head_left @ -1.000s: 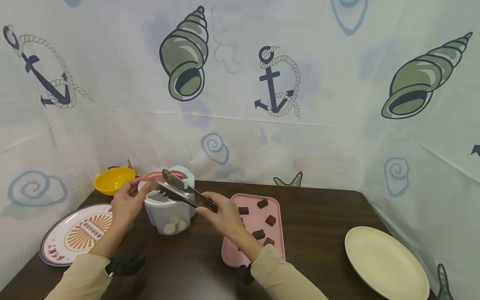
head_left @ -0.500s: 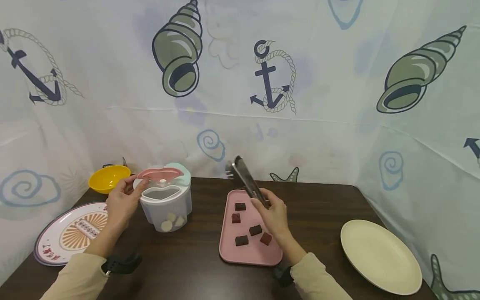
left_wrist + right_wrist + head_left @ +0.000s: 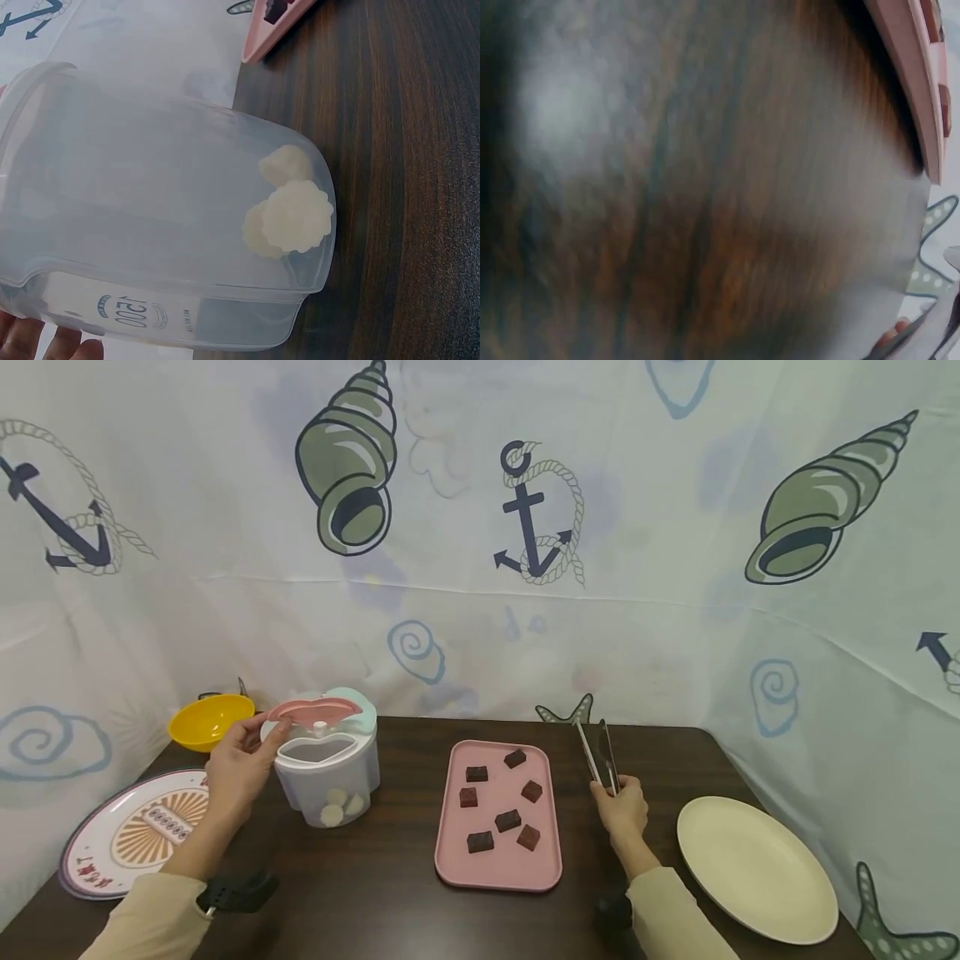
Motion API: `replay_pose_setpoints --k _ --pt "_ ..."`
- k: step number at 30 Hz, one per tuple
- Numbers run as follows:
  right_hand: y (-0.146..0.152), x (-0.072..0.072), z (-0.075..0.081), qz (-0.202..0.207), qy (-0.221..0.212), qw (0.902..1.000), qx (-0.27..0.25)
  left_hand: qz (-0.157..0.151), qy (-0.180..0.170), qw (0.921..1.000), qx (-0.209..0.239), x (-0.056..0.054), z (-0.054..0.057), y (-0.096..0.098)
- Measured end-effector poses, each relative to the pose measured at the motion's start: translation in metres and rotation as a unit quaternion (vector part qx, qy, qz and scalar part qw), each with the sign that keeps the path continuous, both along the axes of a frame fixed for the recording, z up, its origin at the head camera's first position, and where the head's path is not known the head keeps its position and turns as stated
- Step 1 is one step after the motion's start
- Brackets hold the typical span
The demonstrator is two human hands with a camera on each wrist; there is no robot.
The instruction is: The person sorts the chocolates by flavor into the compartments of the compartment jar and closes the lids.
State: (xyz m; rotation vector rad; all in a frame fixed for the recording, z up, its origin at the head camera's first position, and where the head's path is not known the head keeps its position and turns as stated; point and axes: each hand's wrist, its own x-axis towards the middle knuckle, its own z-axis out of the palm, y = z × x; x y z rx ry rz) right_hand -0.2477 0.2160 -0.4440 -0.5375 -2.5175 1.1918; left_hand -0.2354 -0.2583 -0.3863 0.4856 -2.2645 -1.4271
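Note:
On the left, my left hand (image 3: 240, 768) pinches the raised pink flap lid (image 3: 315, 712) of a translucent storage container (image 3: 311, 785). A heart-shaped opening faces up under the flap. Several white scalloped pieces (image 3: 296, 216) lie at the container's bottom in the left wrist view. My right hand (image 3: 624, 810) grips metal tongs (image 3: 607, 758), their tips pointing up and apart with nothing between them. It is right of the pink tray (image 3: 498, 872), which holds several dark brown cubes (image 3: 480, 842). In the right wrist view, only fingertips (image 3: 891, 332) show at the lower corner.
A yellow bowl (image 3: 210, 722) stands at the back left, behind a white patterned plate (image 3: 97, 852). At the right lies a cream oval plate (image 3: 757, 868). The dark wooden table (image 3: 360, 893) is closed in by a printed curtain (image 3: 465, 643) behind and at the sides.
My right hand has carried the tongs from above the container, across the tray, to the tray's right side. My left hand stays at the flap, which now stands raised.

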Motion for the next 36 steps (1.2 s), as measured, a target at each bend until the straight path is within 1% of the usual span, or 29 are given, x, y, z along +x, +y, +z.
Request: replay_pose_setpoints --k 8,12,15,18,20,22,23,25,26,28,29,30,31,33,34,35,36 --pt "-0.003 -0.001 0.001 0.02 -0.035 0.9992 0.001 0.002 0.006 1.0 -0.006 0.002 0.002 -0.003" --pt "-0.003 -0.001 0.0 0.032 -0.039 0.9987 0.006 -0.004 0.01 0.9998 -0.017 0.001 0.002 -0.003" --pt "-0.004 -0.001 -0.001 0.046 -0.039 0.9981 0.014 0.0 0.017 0.9996 -0.021 0.001 0.002 -0.003" --pt "-0.005 -0.002 0.0 0.059 -0.051 0.9968 0.02 0.004 0.025 0.9994 -0.023 0.001 0.002 -0.003" --pt "-0.006 -0.001 0.001 0.056 -0.052 0.9969 0.019 0.004 0.027 0.9993 -0.024 0.001 0.001 -0.004" --pt "-0.012 -0.002 0.004 0.044 -0.026 0.9986 0.011 0.004 0.03 0.9992 -0.025 0.001 0.001 -0.006" --pt "-0.016 -0.003 0.006 0.036 -0.001 0.9994 0.001 0.004 0.031 0.9992 -0.027 0.002 0.001 -0.006" --pt "-0.032 -0.005 0.011 0.026 0.072 0.9965 -0.034 0.004 0.031 0.9991 -0.028 0.002 0.001 -0.007" --pt "-0.043 -0.006 0.014 0.03 0.104 0.9924 -0.058 0.005 0.031 0.9992 -0.026 0.003 0.001 -0.007" --pt "-0.071 -0.007 0.023 0.062 0.153 0.9792 -0.118 0.005 0.027 0.9995 -0.018 0.004 0.002 -0.007" --pt "-0.088 -0.007 0.027 0.086 0.164 0.9704 -0.156 0.006 0.025 0.9996 -0.013 0.004 0.002 -0.007" --pt "-0.105 -0.005 0.032 0.113 0.163 0.9615 -0.19 0.005 0.022 0.9997 -0.008 0.005 0.001 -0.006" --pt "-0.123 -0.003 0.036 0.143 0.15 0.9507 -0.231 0.003 0.02 0.9998 -0.002 0.005 0.001 -0.005" --pt "-0.158 0.002 0.045 0.203 0.118 0.9239 -0.302 0.0 0.017 0.9998 0.008 0.005 0.0 -0.004" --pt "-0.174 0.004 0.048 0.228 0.1 0.9111 -0.329 -0.002 0.015 0.9998 0.011 0.005 -0.001 -0.003" --pt "-0.189 0.005 0.052 0.251 0.078 0.8948 -0.361 -0.005 0.015 0.9998 0.013 0.005 -0.001 -0.002" --pt "-0.204 0.006 0.055 0.267 0.06 0.8818 -0.384 -0.007 0.015 0.9997 0.016 0.005 -0.002 -0.001"
